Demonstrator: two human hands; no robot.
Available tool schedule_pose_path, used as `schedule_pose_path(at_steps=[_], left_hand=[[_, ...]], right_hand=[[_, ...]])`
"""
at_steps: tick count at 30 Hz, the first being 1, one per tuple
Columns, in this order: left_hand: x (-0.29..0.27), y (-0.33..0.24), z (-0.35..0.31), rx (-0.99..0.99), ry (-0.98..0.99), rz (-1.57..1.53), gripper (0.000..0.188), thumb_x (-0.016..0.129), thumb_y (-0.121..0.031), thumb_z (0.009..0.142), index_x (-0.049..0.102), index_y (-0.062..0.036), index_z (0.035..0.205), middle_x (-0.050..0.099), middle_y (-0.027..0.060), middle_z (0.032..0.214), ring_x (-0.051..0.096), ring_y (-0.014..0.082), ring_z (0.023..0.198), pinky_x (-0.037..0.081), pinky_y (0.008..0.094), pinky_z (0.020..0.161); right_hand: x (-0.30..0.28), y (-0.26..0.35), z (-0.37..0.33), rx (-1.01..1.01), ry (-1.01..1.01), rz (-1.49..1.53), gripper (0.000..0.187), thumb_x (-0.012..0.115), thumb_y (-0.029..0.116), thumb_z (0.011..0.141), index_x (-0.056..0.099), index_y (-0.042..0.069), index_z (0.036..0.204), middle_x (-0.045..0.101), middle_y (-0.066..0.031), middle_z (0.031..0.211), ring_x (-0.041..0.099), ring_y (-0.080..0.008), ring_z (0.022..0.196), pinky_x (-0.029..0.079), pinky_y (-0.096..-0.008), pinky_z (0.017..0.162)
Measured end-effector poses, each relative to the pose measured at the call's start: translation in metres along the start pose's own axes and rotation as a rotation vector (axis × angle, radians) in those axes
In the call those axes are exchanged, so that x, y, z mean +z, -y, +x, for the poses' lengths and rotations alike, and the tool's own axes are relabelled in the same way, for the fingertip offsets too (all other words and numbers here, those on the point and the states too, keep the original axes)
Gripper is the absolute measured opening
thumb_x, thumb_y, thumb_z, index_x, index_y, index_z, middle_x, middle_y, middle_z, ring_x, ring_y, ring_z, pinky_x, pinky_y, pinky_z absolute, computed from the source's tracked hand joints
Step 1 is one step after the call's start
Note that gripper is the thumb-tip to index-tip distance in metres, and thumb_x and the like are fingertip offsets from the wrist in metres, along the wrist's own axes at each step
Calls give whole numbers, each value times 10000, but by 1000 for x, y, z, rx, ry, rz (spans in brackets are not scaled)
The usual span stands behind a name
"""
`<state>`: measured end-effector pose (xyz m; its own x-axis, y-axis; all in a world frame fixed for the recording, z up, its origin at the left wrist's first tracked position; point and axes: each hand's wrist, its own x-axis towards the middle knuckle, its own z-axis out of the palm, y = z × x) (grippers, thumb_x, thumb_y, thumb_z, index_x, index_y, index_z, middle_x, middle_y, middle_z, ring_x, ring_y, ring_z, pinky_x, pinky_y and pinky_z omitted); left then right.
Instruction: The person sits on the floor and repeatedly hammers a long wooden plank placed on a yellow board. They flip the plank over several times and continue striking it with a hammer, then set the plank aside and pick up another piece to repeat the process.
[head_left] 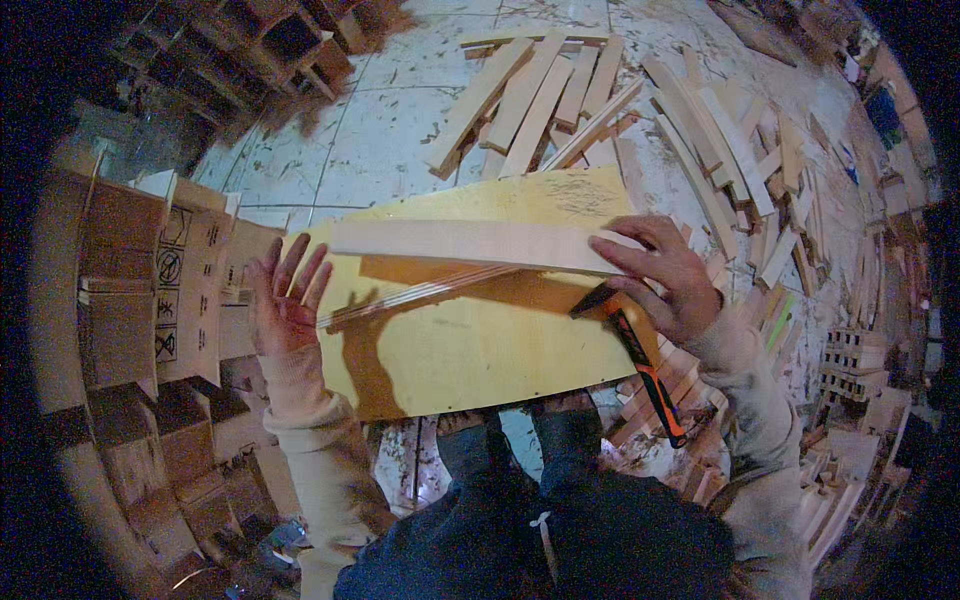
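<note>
My right hand grips the right end of a pale wooden slat, with fingers on top. The slat is held above a yellow plywood panel and casts a shadow on it. My left hand is open beside the slat's left end, fingers spread and palm turned toward it. Below the slat, a thin shiny striped strip lies slantwise; its exact kind is unclear. A hammer with a black and orange handle rests at the panel's right edge, under my right hand, its handle sticking out past the edge.
Loose wooden slats lie on the pale tiled floor beyond the panel, with another heap at the far right. Cardboard boxes stand close on the left. Small stacked wooden blocks are at the right. Wood scraps litter the floor.
</note>
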<state>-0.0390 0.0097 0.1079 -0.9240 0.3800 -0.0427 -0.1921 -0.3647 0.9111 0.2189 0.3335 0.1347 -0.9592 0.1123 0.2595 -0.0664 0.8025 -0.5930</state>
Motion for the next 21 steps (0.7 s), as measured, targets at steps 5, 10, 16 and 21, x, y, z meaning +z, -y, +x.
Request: schedule_pose_path(at_steps=[5, 10, 16, 21], left_hand=[[-67, 28, 13, 113, -308, 678, 501, 638, -257, 913, 489, 50, 1280, 586, 170, 1212, 604, 244, 1038, 493, 324, 915], [-99, 55, 10, -157, -304, 609, 413, 668, -177, 891, 565, 41, 1226, 642, 138, 1124, 602, 182, 1017, 470, 293, 896], [-81, 27, -9, 38, -276, 570, 373, 659, -65, 871, 581, 40, 1220, 641, 138, 1159, 611, 178, 1026, 468, 296, 922], [-80, 37, -32, 149, -322, 738, 397, 654, -14, 855, 574, 17, 1243, 632, 144, 1174, 616, 196, 1036, 466, 295, 939]], right_hand=[[44, -13, 37, -176, -105, 52, 334, 667, 82, 807, 657, 91, 1141, 559, -160, 1217, 532, -320, 1130, 428, -400, 971], [57, -17, 51, -156, -24, 200, 310, 681, 113, 810, 670, 98, 1119, 576, -162, 1210, 542, -307, 1133, 458, -384, 936], [62, -26, 51, -55, -45, 383, 238, 672, 100, 812, 642, 65, 1046, 596, -147, 1181, 567, -300, 1110, 486, -371, 902], [87, -47, 44, 13, -25, 406, 251, 688, 63, 791, 610, 31, 1028, 553, -166, 1224, 567, -312, 1115, 504, -378, 888]])
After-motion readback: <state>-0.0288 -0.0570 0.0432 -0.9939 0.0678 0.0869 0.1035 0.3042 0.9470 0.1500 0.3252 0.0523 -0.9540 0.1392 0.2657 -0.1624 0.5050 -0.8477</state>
